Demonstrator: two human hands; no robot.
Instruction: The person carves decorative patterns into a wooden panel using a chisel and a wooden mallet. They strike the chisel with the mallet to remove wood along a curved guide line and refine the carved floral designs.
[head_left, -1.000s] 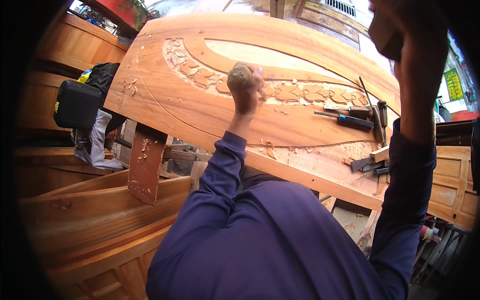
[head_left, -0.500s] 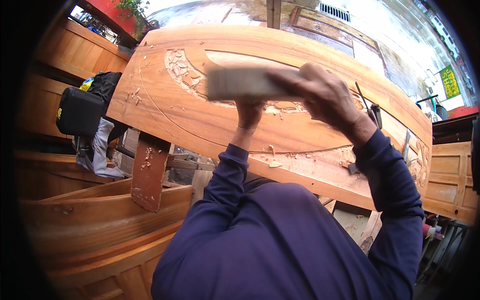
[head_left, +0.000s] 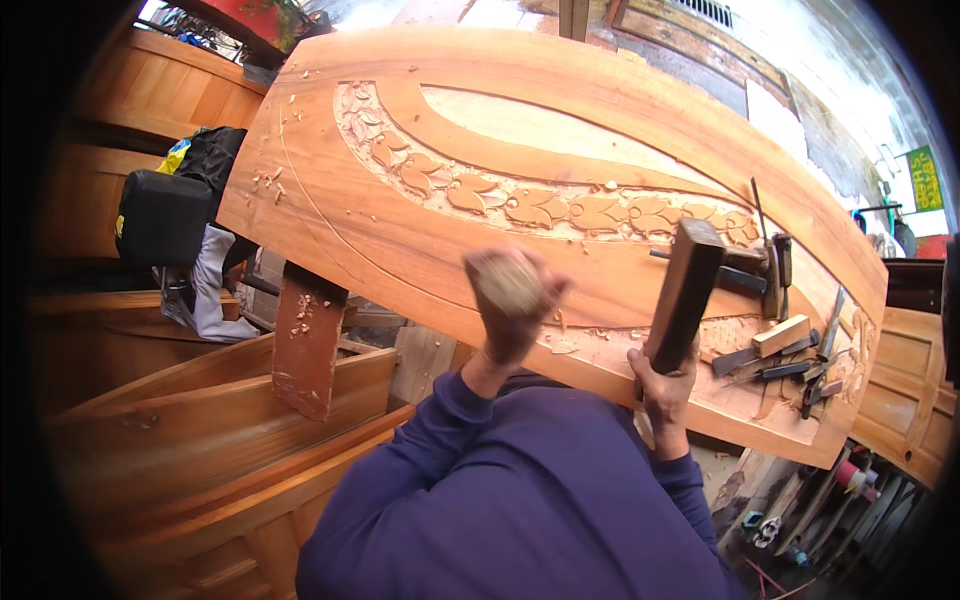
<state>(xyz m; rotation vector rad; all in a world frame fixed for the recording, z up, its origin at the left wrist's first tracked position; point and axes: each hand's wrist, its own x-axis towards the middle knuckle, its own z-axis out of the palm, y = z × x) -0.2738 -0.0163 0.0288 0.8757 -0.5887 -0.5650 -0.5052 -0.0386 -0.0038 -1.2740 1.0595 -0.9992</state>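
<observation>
My left hand [head_left: 515, 310], smeared by motion, is closed around a wooden handle [head_left: 508, 283] whose round pale end faces up; the rest of that tool is hidden. My right hand [head_left: 665, 385] grips the lower end of a dark, block-shaped wooden mallet [head_left: 685, 295], held upright over the near edge of the panel. Beneath both hands lies a large wooden door panel [head_left: 400, 240]. A curved band of carved leaves and flowers [head_left: 480, 195] runs across it, with pale shavings scattered around.
Chisels [head_left: 785, 368] and other hand tools lie in a cluster on the panel's right, beside my right hand. A black case [head_left: 160, 220] and grey cloth hang past the left edge. Wooden panels [head_left: 210, 410] stand at lower left; a brown board [head_left: 308, 345] juts from underneath.
My right hand has brought the mallet down and right from over the carving, turning it upright. My left hand has drawn back toward me, uncovering the carved band. The view has shifted slightly.
</observation>
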